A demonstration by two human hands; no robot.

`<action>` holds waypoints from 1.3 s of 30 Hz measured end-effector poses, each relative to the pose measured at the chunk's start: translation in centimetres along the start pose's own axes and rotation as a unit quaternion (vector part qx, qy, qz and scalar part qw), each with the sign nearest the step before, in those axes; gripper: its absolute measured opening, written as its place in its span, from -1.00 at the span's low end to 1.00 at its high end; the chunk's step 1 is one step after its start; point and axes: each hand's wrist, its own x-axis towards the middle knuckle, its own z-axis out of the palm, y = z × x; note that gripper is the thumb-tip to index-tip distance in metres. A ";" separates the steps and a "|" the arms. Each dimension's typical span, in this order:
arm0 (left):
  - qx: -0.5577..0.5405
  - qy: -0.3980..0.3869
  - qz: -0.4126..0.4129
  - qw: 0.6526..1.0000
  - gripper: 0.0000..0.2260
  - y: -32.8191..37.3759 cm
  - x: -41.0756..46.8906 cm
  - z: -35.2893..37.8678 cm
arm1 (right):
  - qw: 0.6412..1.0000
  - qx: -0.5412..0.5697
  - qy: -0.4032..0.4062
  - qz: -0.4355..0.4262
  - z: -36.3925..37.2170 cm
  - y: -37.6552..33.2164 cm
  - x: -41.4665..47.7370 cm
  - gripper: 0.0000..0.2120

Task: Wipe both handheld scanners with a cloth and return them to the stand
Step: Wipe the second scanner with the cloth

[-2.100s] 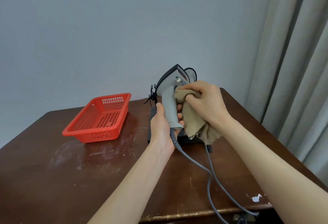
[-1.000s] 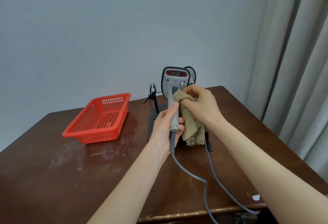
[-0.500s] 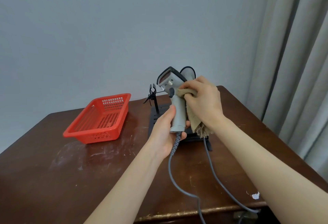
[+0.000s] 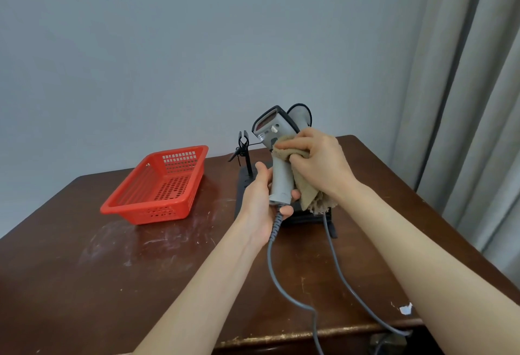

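My left hand (image 4: pixel 260 200) grips the lower handle of a grey handheld scanner (image 4: pixel 277 157), held upright above the table with its dark window facing up and left. My right hand (image 4: pixel 318 163) presses a tan cloth (image 4: pixel 305 186) against the scanner's neck and right side. Behind them, a second scanner (image 4: pixel 299 115) shows only the top of its head. The black stand (image 4: pixel 247 174) has a flat base and an empty clip on a thin post at its left. Two grey cables (image 4: pixel 281 278) run from the scanners over the table's front edge.
A red perforated plastic basket (image 4: pixel 159 183) sits empty on the left of the dark wooden table (image 4: pixel 112 270). A grey curtain (image 4: pixel 472 101) hangs at the right. A plain wall stands behind. The table's right edge lies under my right forearm.
The scanner has been turned in my left hand, its window swinging from facing me to up and left. My right hand has rubbed the cloth up and down along the neck.
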 end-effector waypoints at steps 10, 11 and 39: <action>0.012 -0.011 -0.003 1.000 -0.34 -0.8 0.6 -0.5 | 0.995 -0.030 -0.093 -0.009 0.0 -0.2 -0.6 -0.74; 0.006 -0.020 -0.004 1.000 -0.33 -0.8 0.5 -0.4 | 0.997 -0.049 -0.061 0.007 0.0 -0.2 -0.3 -0.73; -0.044 -0.046 -0.026 0.998 -0.35 -0.6 0.8 -0.8 | 0.986 -0.089 -0.139 0.002 0.3 -0.1 -0.6 -0.63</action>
